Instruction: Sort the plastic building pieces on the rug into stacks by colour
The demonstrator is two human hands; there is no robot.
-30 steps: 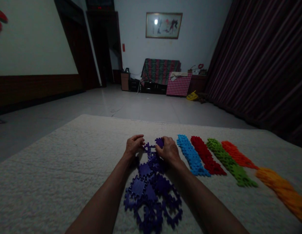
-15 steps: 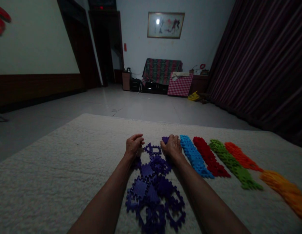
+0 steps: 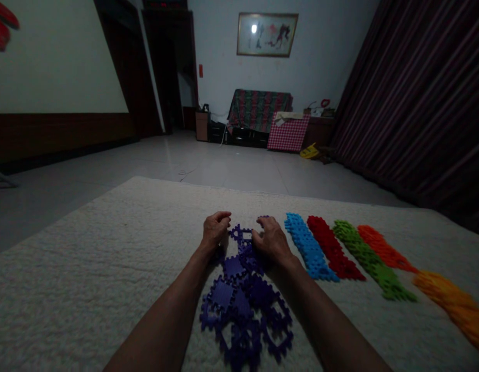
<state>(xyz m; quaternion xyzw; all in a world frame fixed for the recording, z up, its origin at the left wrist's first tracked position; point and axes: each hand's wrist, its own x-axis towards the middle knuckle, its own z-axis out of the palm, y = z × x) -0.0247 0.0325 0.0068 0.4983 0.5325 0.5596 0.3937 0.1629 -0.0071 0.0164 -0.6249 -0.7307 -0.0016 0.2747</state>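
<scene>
Purple interlocking plastic building pieces (image 3: 239, 305) with toothed edges lie in a loose pile between my forearms. Some are solid plates, others open frames. At the pile's far left edge is my left hand (image 3: 217, 228), its fingers loosely curved toward the pieces with nothing visible in them. My right hand (image 3: 272, 239) is over the far right side of the pile, thumb and fingers apart. Beyond its fingertips, a purple piece (image 3: 264, 217) shows only in part. The hand hides whatever lies under its palm.
To the right lie rows of similar pieces: blue (image 3: 309, 248), red (image 3: 334, 249), green (image 3: 373, 261), orange-red (image 3: 382, 248) and yellow-orange (image 3: 452, 302). All rest on a cream quilted cover (image 3: 108, 258). Tiled floor (image 3: 247, 165) and a cloth-draped cabinet (image 3: 258, 111) are beyond.
My right hand has shifted left over the pile, away from the far purple piece, and its fingers have spread. My left hand has moved slightly right. The view has shifted a little.
</scene>
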